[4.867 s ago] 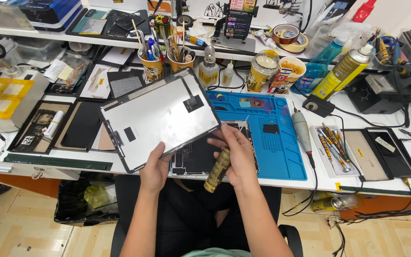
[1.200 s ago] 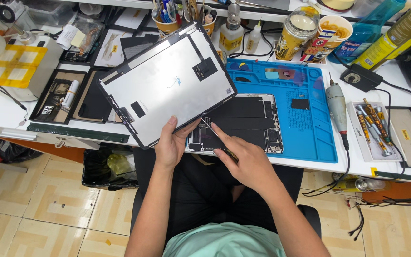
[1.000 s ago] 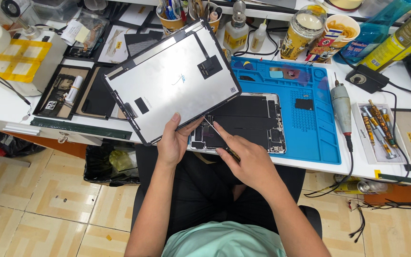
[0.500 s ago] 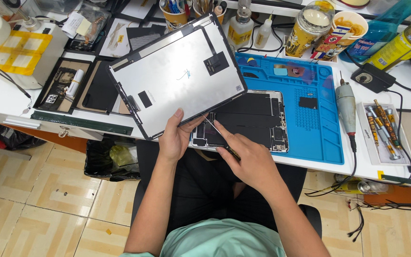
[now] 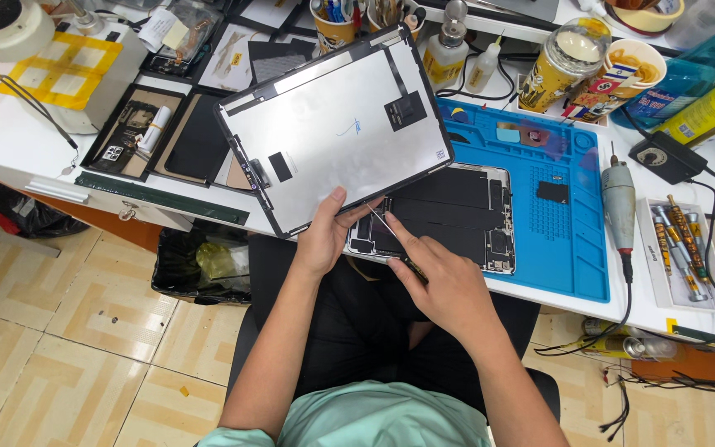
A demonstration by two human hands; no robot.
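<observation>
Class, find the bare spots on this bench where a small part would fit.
Free: the blue mat's front right corner, between the opened tablet and rotary tool, and the white benchtop at far left. Crowded: the back row of cups and bottles.

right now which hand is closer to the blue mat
Right. The right hand works a thin tool over the open tablet body lying on the blue mat; the left hand holds the lifted screen panel, farther left.

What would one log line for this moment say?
left hand: holds screen panel tilted up | right hand: thin tool at tablet body | blue mat beneath
</observation>
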